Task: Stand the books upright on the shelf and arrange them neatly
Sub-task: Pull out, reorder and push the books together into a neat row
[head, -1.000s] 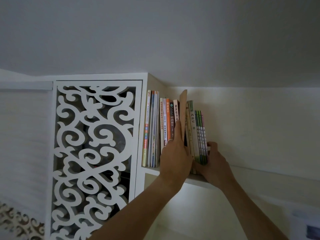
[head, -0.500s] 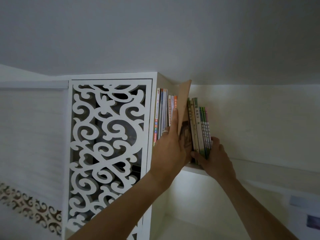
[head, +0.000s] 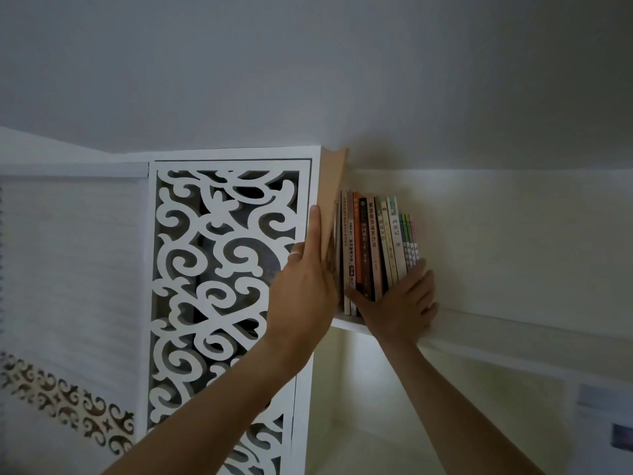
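A row of books (head: pixel 375 245) stands on a high white shelf (head: pixel 455 341), spines facing me, leaning slightly left. My left hand (head: pixel 305 289) grips a tall tan book (head: pixel 332 197) by its lower part; the book sticks up well above the row at its left end, nearly touching the ceiling. My right hand (head: pixel 399 306) is spread against the bottoms of the spines, thumb at the left and fingers reaching the thin green books (head: pixel 409 241) at the right end. The leftmost books are hidden behind my left hand and the tan book.
A white cabinet side panel with carved scroll fretwork (head: pixel 222 279) stands directly left of the books. The ceiling (head: pixel 342 80) is just above the shelf. The shelf board runs on to the right along a pale wall (head: pixel 513 241).
The tan book has been lifted out from the middle of the row and carried left to its left end. My right hand has spread wider across the spines. The view has shifted left.
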